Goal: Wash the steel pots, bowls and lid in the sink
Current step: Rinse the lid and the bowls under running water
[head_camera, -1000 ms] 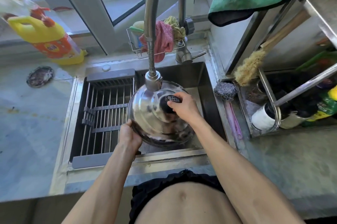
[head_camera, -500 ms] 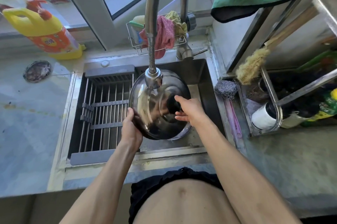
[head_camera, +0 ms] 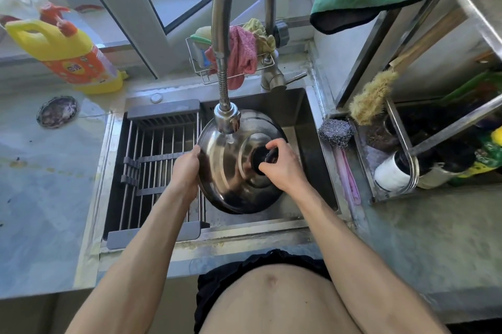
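Your hands were both on the lid: your left hand (head_camera: 186,168) gripped its left rim with fingers curled round the edge, and your right hand (head_camera: 285,165) pinched the dark knob (head_camera: 264,157) at its centre between thumb and fingers. The table (head_camera: 40,211) spread pale to either side, and the sink (head_camera: 312,116) lay sunk into it, with a ribbed drying rack (head_camera: 152,170) bridging its left half. The steel lid (head_camera: 233,170) hung over the right half of the basin, tilted so its domed top faced up and toward you, directly under the tap's spray head (head_camera: 226,119), which sat just above its far rim. Whether water was flowing I could not tell. The coming move looked to turn on that knob: it lay under your right hand, so turning the lid under the spout would fall to the right, the left only steadying the rim. A steel scourer (head_camera: 336,131) sat near, on the ledge right of the sink.
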Motion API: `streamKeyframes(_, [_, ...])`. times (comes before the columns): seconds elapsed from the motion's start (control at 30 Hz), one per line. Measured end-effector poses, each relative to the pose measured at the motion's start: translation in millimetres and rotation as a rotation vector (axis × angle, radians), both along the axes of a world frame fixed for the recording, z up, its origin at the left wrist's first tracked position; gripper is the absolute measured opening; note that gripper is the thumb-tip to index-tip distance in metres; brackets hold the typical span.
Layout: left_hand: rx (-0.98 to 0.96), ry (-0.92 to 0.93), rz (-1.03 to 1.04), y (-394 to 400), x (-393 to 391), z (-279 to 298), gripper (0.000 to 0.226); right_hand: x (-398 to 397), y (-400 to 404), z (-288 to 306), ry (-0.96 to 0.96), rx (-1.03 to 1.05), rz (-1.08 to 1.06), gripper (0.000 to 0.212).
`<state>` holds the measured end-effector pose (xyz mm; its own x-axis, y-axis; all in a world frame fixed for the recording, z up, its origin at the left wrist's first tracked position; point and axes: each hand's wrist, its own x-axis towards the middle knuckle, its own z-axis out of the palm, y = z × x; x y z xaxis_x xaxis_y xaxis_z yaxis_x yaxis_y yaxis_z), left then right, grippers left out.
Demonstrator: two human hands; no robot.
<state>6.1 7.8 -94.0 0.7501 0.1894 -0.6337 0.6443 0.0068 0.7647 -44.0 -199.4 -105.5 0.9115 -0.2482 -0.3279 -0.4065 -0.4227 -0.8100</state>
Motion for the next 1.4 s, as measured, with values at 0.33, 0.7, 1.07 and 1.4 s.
streamKeyframes(0.33, [-0.322,0.004,0.423,11,-32,-6,0.045,17,17,16,-0.033,0.113,0.005,0.065])
streamKeyframes(0.7, [-0.354,0.019,0.582,39,-51,-8,0.053,32,55,15,-0.024,0.143,0.135,0.063])
streamKeyframes(1.07, [-0.314,0.028,0.304,7,-45,-15,0.053,20,19,19,0.008,0.232,-0.167,0.017])
streamKeyframes(1.4, [-0.027,0.037,0.003,-1,-7,-8,0.027,-3,-8,26,-0.161,0.029,-0.09,0.046])
